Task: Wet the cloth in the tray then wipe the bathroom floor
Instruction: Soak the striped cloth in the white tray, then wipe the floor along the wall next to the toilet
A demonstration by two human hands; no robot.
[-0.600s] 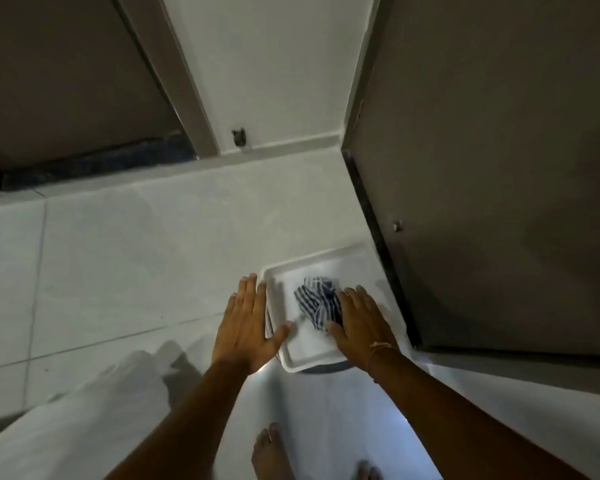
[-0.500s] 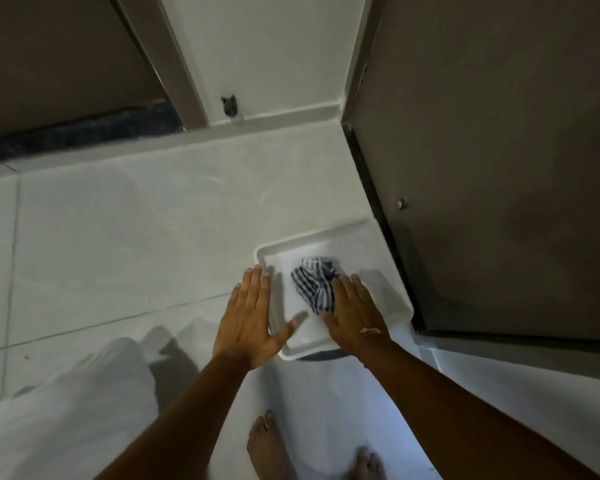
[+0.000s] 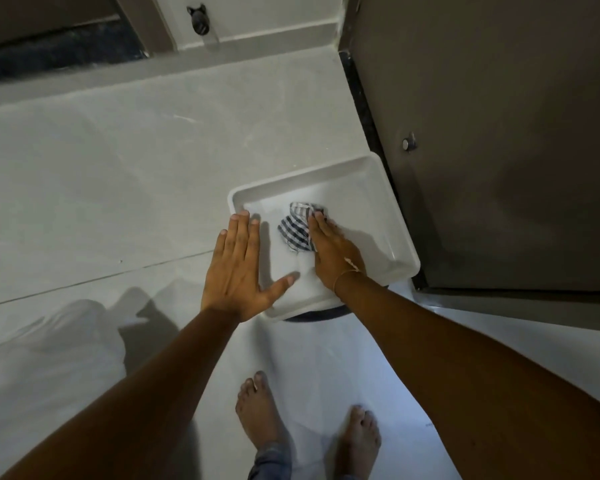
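Note:
A white rectangular tray lies on the pale tiled floor beside a dark door. A crumpled blue-and-white checked cloth sits in the tray's middle. My right hand lies flat inside the tray with its fingers pressing on the cloth's right side. My left hand rests spread over the tray's left rim, thumb inside the tray, holding nothing. Whether water is in the tray cannot be seen.
A dark brown door with a small metal stopper stands right of the tray. A wall with a small dark fitting runs along the back. My bare feet stand just behind the tray. White fabric lies at lower left.
The camera has tilted down and the view moved closer. My right hand stays on the cloth in the tray and my left hand stays on the rim.

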